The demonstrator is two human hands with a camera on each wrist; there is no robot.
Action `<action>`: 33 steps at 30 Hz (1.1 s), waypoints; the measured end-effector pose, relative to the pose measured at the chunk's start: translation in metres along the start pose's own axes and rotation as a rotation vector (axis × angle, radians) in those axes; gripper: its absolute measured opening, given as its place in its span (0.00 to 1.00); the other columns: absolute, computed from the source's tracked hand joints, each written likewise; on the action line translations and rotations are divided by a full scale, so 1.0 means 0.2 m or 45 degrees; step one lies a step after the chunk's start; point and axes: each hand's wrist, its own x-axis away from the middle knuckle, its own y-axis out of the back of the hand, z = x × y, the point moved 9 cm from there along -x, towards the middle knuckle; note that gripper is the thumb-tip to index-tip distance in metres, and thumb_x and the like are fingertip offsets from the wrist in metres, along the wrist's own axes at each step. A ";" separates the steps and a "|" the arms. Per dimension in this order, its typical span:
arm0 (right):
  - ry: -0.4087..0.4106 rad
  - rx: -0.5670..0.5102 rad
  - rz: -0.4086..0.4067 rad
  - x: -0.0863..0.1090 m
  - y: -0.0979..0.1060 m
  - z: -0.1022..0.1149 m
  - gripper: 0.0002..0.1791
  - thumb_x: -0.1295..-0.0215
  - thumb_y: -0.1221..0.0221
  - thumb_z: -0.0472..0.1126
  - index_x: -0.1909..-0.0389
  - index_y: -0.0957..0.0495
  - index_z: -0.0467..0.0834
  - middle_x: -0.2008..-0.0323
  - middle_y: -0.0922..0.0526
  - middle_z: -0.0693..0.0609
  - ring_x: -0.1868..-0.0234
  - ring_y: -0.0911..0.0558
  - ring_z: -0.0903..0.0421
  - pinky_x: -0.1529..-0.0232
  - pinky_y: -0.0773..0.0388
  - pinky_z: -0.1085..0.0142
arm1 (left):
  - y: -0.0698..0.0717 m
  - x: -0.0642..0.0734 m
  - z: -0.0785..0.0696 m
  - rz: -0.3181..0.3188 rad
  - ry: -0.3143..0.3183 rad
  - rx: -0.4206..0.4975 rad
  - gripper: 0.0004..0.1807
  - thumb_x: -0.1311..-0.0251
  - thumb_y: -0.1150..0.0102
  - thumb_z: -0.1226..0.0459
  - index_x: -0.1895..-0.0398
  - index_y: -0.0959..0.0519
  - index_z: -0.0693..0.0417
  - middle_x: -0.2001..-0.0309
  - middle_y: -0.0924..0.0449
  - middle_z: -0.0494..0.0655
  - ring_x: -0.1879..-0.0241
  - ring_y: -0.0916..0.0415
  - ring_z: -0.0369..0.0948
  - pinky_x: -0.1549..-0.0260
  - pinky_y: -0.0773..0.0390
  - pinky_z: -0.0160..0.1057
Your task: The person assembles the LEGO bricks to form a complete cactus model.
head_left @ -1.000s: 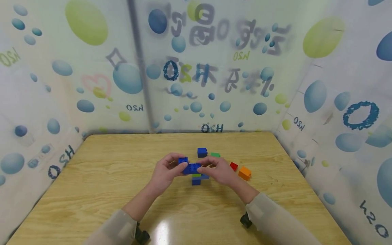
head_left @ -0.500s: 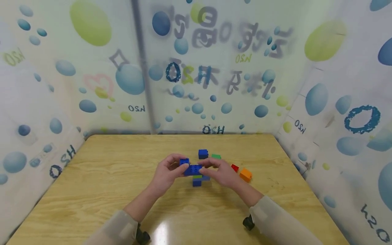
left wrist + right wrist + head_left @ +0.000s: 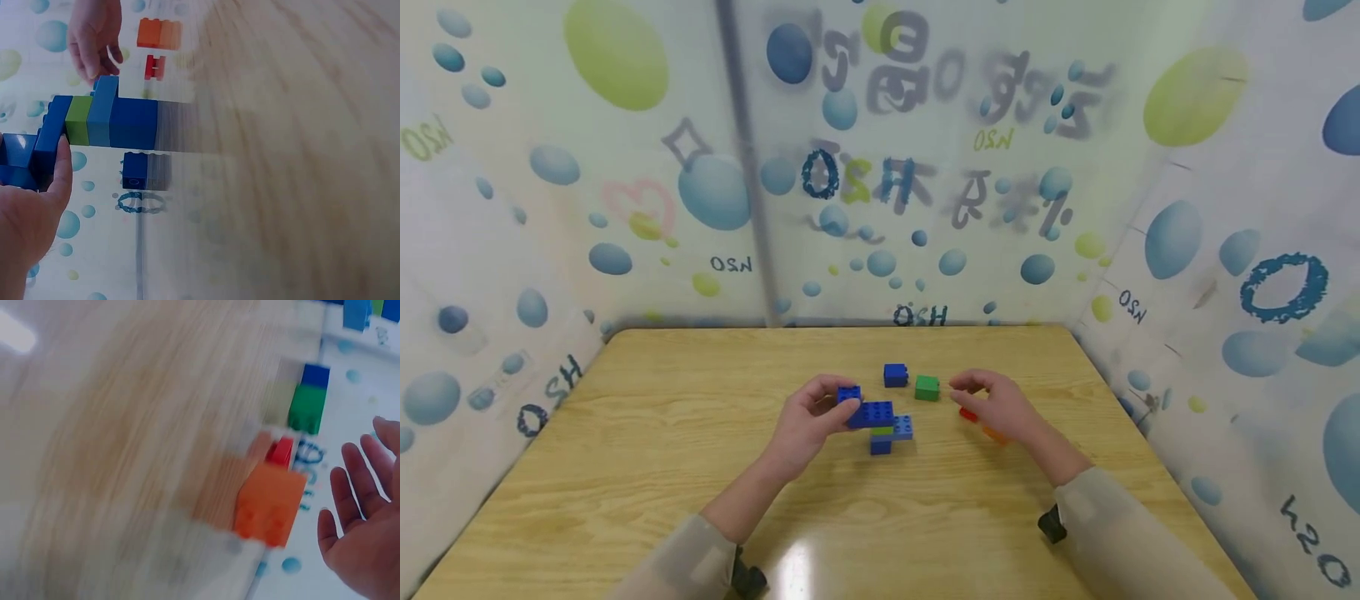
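Note:
A stack of toy building blocks (image 3: 876,413) stands near the table's middle: a blue block at its foot, a light blue one (image 3: 103,112), a lime green one (image 3: 77,120), then a long dark blue block (image 3: 53,131) jutting left. On that block's left end sits another blue block (image 3: 848,393), which my left hand (image 3: 805,427) grips between thumb and fingers. My right hand (image 3: 1002,407) hovers over the red block (image 3: 967,413) and the orange block (image 3: 270,503), apart from the stack. Its fingers are loosely bent and hold nothing in the right wrist view.
A green block (image 3: 927,387) lies to the right behind the stack. Farther back is a separate blue block (image 3: 895,375). The wooden table (image 3: 700,367) meets patterned curtains (image 3: 880,208) at its back and sides.
My right hand has let go of the long dark blue block and moved right, uncovering the green block and partly covering the red and orange ones. My left hand keeps its grip at the stack.

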 end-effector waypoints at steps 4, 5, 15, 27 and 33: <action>-0.024 0.078 -0.005 -0.01 0.06 -0.08 0.19 0.18 0.37 0.48 0.36 0.15 0.43 0.40 0.12 0.47 0.39 0.18 0.45 0.36 0.17 0.45 | 0.00 0.00 0.00 -0.002 0.004 -0.005 0.19 0.23 0.32 0.61 0.35 0.20 0.57 0.43 0.21 0.53 0.45 0.17 0.48 0.51 0.08 0.42; -0.037 0.081 -0.003 -0.01 0.07 -0.10 0.19 0.18 0.36 0.48 0.37 0.15 0.43 0.41 0.12 0.46 0.39 0.18 0.45 0.36 0.17 0.44 | 0.00 0.00 0.01 -0.002 0.006 -0.003 0.19 0.23 0.32 0.61 0.35 0.21 0.57 0.43 0.21 0.53 0.45 0.17 0.48 0.51 0.08 0.42; -0.093 0.125 0.061 -0.02 0.06 -0.21 0.22 0.27 0.28 0.48 0.39 0.14 0.42 0.43 0.12 0.43 0.46 0.16 0.47 0.38 0.17 0.48 | 0.00 0.00 0.00 0.007 -0.002 0.000 0.18 0.23 0.33 0.62 0.35 0.21 0.57 0.44 0.21 0.52 0.46 0.17 0.48 0.51 0.08 0.42; -0.070 0.199 0.099 -0.03 0.00 -0.21 0.22 0.30 0.25 0.41 0.37 0.15 0.44 0.47 0.12 0.45 0.51 0.16 0.51 0.42 0.15 0.52 | 0.00 0.00 0.00 0.022 0.001 0.003 0.19 0.23 0.32 0.62 0.35 0.21 0.57 0.43 0.20 0.52 0.45 0.16 0.49 0.51 0.07 0.43; -0.031 0.197 0.075 -0.04 0.00 -0.18 0.22 0.23 0.31 0.42 0.32 0.16 0.48 0.45 0.14 0.45 0.50 0.18 0.50 0.44 0.15 0.53 | 0.00 0.00 0.00 0.020 -0.002 -0.002 0.19 0.23 0.33 0.62 0.35 0.21 0.57 0.42 0.20 0.53 0.45 0.16 0.49 0.51 0.07 0.43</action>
